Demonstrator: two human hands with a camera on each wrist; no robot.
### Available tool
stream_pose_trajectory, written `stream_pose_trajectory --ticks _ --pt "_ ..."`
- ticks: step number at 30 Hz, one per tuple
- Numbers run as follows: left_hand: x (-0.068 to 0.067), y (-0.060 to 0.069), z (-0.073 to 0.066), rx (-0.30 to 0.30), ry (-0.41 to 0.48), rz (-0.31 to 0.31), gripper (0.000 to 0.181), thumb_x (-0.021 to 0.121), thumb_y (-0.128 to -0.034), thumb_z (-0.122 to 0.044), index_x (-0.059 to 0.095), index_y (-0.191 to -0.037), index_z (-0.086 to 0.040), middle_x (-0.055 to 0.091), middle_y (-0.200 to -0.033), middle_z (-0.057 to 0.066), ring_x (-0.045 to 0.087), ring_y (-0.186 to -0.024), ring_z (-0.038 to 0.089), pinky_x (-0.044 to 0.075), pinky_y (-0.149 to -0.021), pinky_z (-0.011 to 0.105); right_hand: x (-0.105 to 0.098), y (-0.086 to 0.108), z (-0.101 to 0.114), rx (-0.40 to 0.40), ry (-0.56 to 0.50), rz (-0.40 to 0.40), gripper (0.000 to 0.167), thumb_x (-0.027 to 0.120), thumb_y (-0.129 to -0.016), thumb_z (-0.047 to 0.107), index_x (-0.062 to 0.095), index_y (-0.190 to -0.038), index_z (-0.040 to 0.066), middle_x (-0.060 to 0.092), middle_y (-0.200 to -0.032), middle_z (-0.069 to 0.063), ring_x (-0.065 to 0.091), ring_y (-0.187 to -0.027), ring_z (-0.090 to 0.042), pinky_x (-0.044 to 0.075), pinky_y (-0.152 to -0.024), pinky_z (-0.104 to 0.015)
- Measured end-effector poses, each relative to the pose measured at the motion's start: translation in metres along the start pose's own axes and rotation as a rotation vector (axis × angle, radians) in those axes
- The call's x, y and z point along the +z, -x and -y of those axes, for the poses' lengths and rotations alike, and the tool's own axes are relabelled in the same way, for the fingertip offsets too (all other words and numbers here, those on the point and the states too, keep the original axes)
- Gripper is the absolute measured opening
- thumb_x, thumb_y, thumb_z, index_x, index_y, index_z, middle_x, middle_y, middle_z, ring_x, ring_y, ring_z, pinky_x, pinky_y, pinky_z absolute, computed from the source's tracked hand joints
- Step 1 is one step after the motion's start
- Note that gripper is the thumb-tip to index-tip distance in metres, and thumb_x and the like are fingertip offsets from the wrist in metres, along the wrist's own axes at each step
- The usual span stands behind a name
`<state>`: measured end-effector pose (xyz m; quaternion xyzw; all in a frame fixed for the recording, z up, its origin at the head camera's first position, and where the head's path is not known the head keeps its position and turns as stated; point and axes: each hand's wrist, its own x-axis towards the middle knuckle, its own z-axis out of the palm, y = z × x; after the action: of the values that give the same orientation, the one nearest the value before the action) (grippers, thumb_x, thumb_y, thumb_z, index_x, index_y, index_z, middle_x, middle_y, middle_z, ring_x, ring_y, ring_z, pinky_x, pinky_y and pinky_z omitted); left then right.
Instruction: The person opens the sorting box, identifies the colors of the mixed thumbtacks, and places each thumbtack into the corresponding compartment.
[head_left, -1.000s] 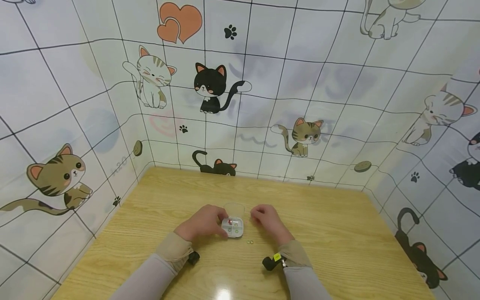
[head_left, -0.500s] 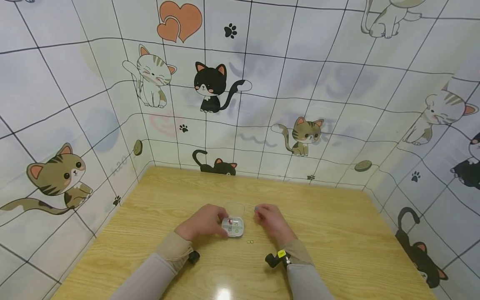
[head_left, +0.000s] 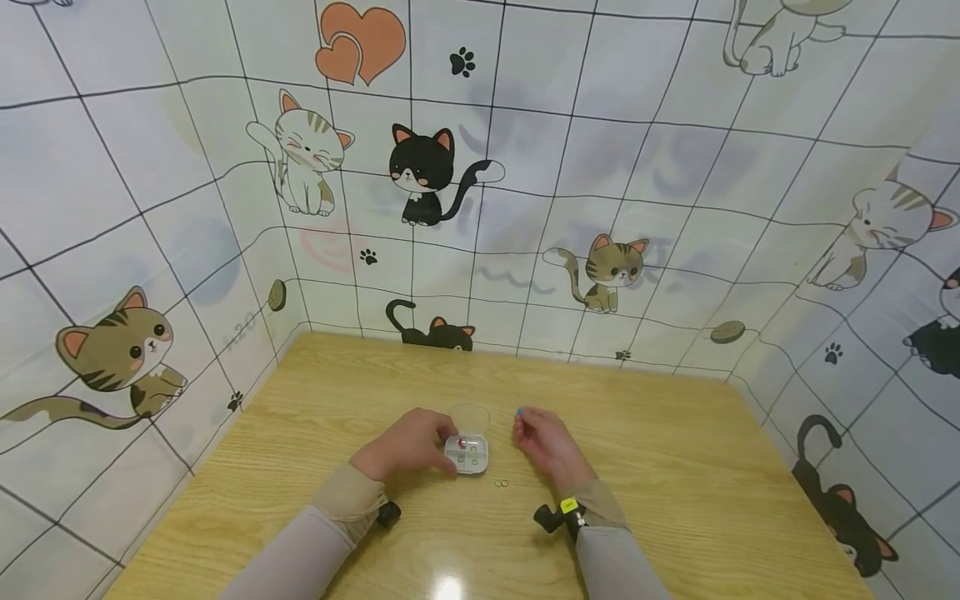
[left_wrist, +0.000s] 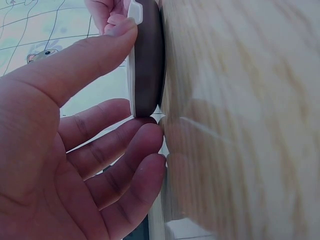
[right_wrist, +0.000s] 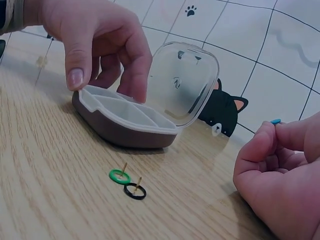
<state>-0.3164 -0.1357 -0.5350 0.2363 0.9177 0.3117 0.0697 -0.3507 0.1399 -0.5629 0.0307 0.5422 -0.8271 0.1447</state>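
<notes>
A small box with a white divided inside and dark outer shell (right_wrist: pixel 125 137) stands on the table, its clear lid (right_wrist: pixel 175 85) raised. My left hand (head_left: pixel 408 443) grips the box's left side, thumb at the near edge and fingers at the far side; small pieces, one red, lie in its compartments in the head view. My right hand (head_left: pixel 547 442), right of the box, pinches a tiny blue piece (right_wrist: pixel 276 121) between thumb and index finger. In front of the box lie a green ring (right_wrist: pixel 120 176) and a black ring (right_wrist: pixel 135 191), each with a thin upright pin.
The wooden table (head_left: pixel 675 467) reaches back to a wall covering (head_left: pixel 510 200) printed with cats and grid lines, which also runs along both sides. A light reflection shows near the table's front.
My right hand has shifted slightly right, away from the box, and the blue piece at its fingertips has come into sight. My left hand and the box have stayed put.
</notes>
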Motion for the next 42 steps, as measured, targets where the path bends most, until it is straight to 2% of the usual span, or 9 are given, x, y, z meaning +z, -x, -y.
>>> stream_pose_trajectory --ticks 4,9,14,20,24,30,37,40,42 --pt "0.001 -0.001 0.000 -0.001 0.002 0.001 0.048 0.098 -0.0709 -0.032 0.078 -0.112 -0.014 0.073 -0.100 -0.006 0.060 -0.091 0.013 0.051 -0.090 0.036 0.000 0.001 0.000 0.033 -0.135 -0.022 0.025 0.045 -0.112 0.003 0.058 -0.091 0.007 0.059 -0.085 0.001 0.055 -0.077 -0.006 0.047 -0.069 -0.015" --pt "0.000 -0.001 -0.001 0.003 0.002 -0.004 0.047 0.098 -0.0711 -0.031 0.078 -0.110 -0.014 0.074 -0.099 -0.006 0.060 -0.090 0.013 0.051 -0.089 0.036 0.000 0.001 0.001 0.071 -0.274 -0.047 0.014 0.046 -0.111 0.002 0.054 -0.099 0.003 0.059 -0.088 -0.002 0.055 -0.079 -0.008 0.046 -0.071 -0.016" --pt "-0.001 0.001 -0.002 -0.004 0.010 -0.002 0.045 0.097 -0.0716 -0.028 0.078 -0.109 -0.014 0.074 -0.098 -0.005 0.060 -0.089 0.014 0.051 -0.088 0.036 -0.001 0.003 0.004 0.101 -0.313 -0.027 0.007 0.044 -0.112 0.004 0.048 -0.107 0.003 0.058 -0.091 -0.002 0.055 -0.081 -0.008 0.045 -0.073 -0.017" --pt "-0.001 0.002 -0.002 0.007 0.009 -0.004 0.045 0.097 -0.0716 -0.029 0.078 -0.110 -0.014 0.073 -0.098 -0.006 0.060 -0.089 0.012 0.051 -0.088 0.035 -0.001 0.004 0.005 0.114 -0.343 -0.011 0.006 0.046 -0.112 0.004 0.049 -0.106 0.004 0.058 -0.092 -0.002 0.056 -0.082 -0.008 0.046 -0.075 -0.016" --pt "-0.001 0.001 -0.001 0.014 0.008 -0.006 0.045 0.097 -0.0711 -0.029 0.078 -0.109 -0.015 0.074 -0.097 -0.006 0.061 -0.089 0.012 0.051 -0.087 0.035 0.003 0.005 0.006 0.079 -0.279 -0.010 0.012 0.047 -0.111 0.005 0.054 -0.101 0.005 0.059 -0.091 -0.001 0.056 -0.081 -0.007 0.046 -0.073 -0.016" --pt "-0.001 0.000 0.000 0.010 0.011 -0.002 0.044 0.097 -0.0714 -0.030 0.078 -0.109 -0.015 0.073 -0.097 -0.006 0.060 -0.088 0.012 0.051 -0.087 0.035 0.009 0.007 0.007 -0.038 -0.051 0.024 0.024 0.043 -0.112 0.005 0.060 -0.096 0.007 0.059 -0.089 0.001 0.055 -0.081 -0.006 0.049 -0.072 -0.016" --pt "-0.001 0.000 0.000 0.005 0.017 0.000 0.044 0.097 -0.0706 -0.030 0.078 -0.108 -0.015 0.073 -0.097 -0.006 0.060 -0.088 0.013 0.050 -0.086 0.035 0.014 0.010 0.010 -0.205 0.145 0.179 0.026 0.045 -0.113 0.007 0.064 -0.094 0.010 0.060 -0.090 0.003 0.056 -0.081 -0.005 0.050 -0.074 -0.016" --pt "-0.001 0.000 0.000 0.009 0.017 0.001 0.045 0.098 -0.0701 -0.030 0.078 -0.107 -0.015 0.073 -0.096 -0.006 0.059 -0.087 0.013 0.050 -0.085 0.034 0.023 0.013 0.014 -0.252 0.225 0.188 0.025 0.049 -0.111 0.005 0.064 -0.092 0.009 0.060 -0.089 0.002 0.056 -0.079 -0.006 0.051 -0.073 -0.017" --pt "-0.001 0.000 0.001 0.012 0.017 0.000 0.044 0.098 -0.0699 -0.030 0.078 -0.107 -0.015 0.073 -0.096 -0.006 0.059 -0.087 0.012 0.050 -0.085 0.034 0.030 0.015 0.017 -0.258 0.284 0.159 0.023 0.052 -0.110 0.005 0.064 -0.091 0.007 0.060 -0.088 0.001 0.057 -0.079 -0.008 0.052 -0.074 -0.019"
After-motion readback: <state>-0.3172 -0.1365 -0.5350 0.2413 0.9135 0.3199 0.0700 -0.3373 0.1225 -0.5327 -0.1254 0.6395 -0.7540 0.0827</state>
